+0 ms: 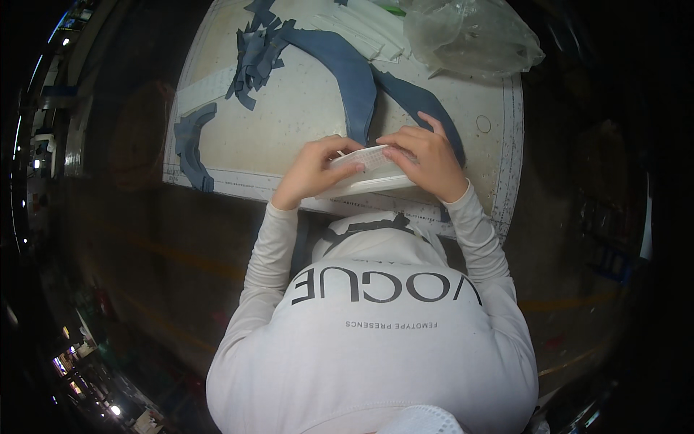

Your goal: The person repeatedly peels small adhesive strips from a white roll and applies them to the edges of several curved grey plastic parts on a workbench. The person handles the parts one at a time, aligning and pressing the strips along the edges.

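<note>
Both hands gripping white strip (pixel 365 170), left hand (pixel 312 172), right hand (pixel 428 160), blue cloth pieces (pixel 347 65) behind

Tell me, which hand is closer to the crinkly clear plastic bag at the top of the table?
The right hand. It holds the white strip right below the plastic bag. The left hand holds the strip's other end, farther to the left of the bag.
</note>
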Demonstrator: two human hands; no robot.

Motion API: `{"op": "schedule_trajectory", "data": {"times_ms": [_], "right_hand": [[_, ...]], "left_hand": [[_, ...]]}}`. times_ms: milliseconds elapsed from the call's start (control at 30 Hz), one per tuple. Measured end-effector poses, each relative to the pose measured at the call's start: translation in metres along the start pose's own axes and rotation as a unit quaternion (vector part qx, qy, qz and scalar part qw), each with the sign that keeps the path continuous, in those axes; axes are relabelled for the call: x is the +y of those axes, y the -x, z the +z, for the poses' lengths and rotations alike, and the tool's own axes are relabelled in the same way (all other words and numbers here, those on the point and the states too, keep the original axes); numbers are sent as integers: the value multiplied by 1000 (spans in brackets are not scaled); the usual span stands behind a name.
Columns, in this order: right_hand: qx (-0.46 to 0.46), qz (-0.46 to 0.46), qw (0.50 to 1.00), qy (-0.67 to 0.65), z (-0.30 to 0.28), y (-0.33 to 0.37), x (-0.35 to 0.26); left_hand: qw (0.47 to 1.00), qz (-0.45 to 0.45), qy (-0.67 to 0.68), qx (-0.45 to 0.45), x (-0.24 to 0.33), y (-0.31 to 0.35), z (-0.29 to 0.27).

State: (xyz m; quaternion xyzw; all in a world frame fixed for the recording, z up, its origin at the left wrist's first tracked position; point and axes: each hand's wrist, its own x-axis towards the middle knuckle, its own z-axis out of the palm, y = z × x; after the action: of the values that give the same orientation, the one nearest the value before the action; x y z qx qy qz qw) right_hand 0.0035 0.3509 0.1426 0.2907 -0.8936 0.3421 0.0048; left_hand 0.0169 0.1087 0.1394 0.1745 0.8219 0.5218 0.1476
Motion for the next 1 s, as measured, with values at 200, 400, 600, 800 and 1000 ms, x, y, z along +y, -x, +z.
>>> {"op": "schedule_trajectory", "data": {"times_ms": [200,400,600,800,1000], "right_hand": [[26,-22,997,-67,-6,-4,7],[-9,-6,996,-93,-10,-7,2],[38,-9,995,-90,-11,-2,9],[38,3,997,-72,-19,1,16],[40,22,996,-75,-21,-2,15]], "left_hand": [[996,-87,23,1,-3,9,-13],[993,-104,43,-14,5,13,-22],[992,-121,29,28,2,15,-24],[984,-49,81,149,-3,16,-7],[970,-83,171,154,-4,14,-4]]}}
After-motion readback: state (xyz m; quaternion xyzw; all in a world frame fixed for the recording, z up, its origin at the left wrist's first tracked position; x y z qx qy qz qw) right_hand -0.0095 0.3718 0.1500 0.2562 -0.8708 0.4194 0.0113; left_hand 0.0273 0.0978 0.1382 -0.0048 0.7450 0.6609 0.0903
